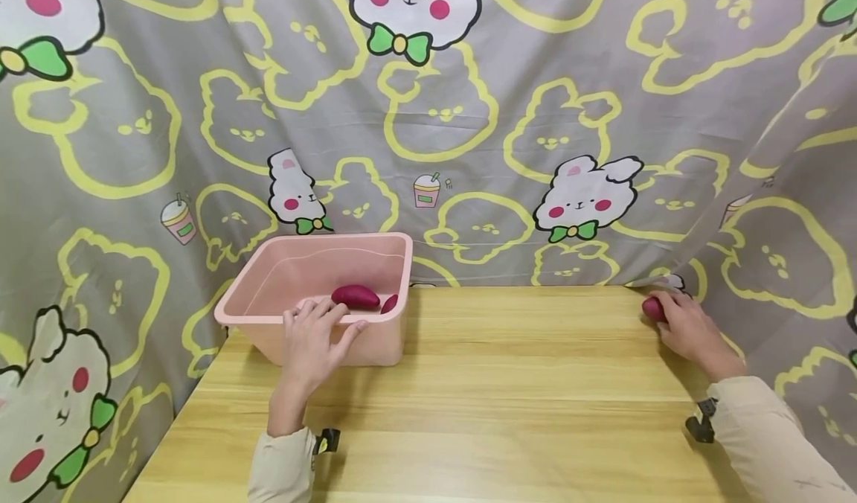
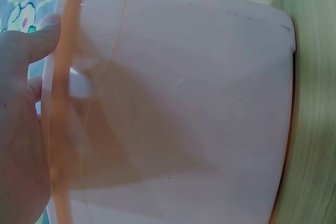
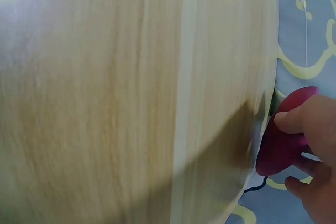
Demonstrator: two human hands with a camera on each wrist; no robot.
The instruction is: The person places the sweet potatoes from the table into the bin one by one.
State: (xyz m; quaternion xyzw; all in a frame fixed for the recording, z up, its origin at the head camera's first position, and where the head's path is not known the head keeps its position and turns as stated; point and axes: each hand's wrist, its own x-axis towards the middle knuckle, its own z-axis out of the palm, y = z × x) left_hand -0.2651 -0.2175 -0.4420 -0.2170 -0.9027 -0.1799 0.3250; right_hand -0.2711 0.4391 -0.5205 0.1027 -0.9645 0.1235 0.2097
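At the left of the table, a pink plastic bin [image 1: 375, 344] holds a purple sweet potato [image 1: 355, 296]. A second sweet potato [image 1: 390, 304] lies beside it, partly hidden by the bin's front wall. My left hand [image 1: 315, 343] holds the bin's near rim, fingers bent over it and thumb on the outer side. The left wrist view shows the thumb [image 2: 44, 38] against the rim; most of the fingers are hidden. At the far right corner my right hand [image 1: 689, 332] pinches another purple sweet potato [image 3: 286, 135] between thumb and fingers, by the table's edge.
The wooden table [image 1: 522, 384] ends against a grey curtain [image 1: 469, 153] with yellow outlines and white cartoon animals. The curtain also runs along both sides. A small black wrist mount [image 1: 701, 423] sits at the right cuff, another [image 1: 328, 440] at the left.
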